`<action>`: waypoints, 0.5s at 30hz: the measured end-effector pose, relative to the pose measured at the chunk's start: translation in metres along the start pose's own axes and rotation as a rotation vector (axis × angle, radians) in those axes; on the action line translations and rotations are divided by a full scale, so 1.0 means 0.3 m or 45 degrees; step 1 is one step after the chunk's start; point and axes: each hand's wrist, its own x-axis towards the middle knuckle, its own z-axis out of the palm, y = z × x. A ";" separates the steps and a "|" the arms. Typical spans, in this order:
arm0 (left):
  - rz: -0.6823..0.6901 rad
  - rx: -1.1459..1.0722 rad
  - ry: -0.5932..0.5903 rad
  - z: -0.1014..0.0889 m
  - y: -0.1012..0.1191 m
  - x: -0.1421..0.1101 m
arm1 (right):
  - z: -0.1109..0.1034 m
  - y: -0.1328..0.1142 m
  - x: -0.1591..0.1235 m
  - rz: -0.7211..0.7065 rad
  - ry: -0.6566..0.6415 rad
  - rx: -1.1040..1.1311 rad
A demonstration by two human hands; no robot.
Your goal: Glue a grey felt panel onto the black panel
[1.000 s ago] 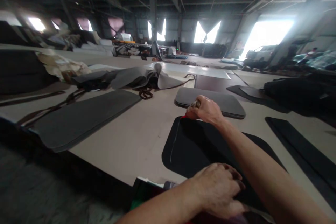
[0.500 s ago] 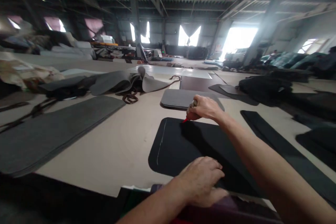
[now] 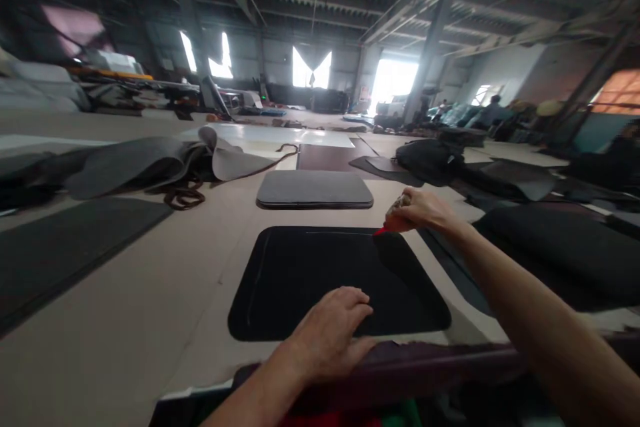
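Note:
A black rounded-corner panel (image 3: 300,273) lies flat on the big pale table (image 3: 125,307) in front of me, with a thin pale line along its left and far edges. My left hand (image 3: 327,333) rests on its near edge, fingers spread flat. My right hand (image 3: 423,209) is closed round a small red marking tool (image 3: 387,225) whose tip touches the panel's far right corner.
A grey panel (image 3: 314,188) lies just beyond the black one. Folded grey fabric (image 3: 150,160) and a dark cord (image 3: 183,197) sit to the left, a long dark strip (image 3: 65,247) nearer left. Black material piles (image 3: 540,240) crowd the right. People stand far back right.
My right hand has slid the red tool rightward along the panel's far edge to its right corner. My head has turned, so the whole scene shifts left in view.

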 end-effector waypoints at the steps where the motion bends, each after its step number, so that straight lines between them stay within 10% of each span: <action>1: -0.004 -0.002 0.002 0.001 -0.001 0.000 | -0.005 0.036 -0.009 0.025 0.002 0.003; 9: -0.022 -0.005 -0.016 -0.006 0.003 0.005 | -0.037 0.180 -0.060 0.169 0.091 0.122; 15: 0.037 0.006 0.016 -0.004 0.000 0.005 | 0.009 0.018 -0.053 0.038 0.031 0.507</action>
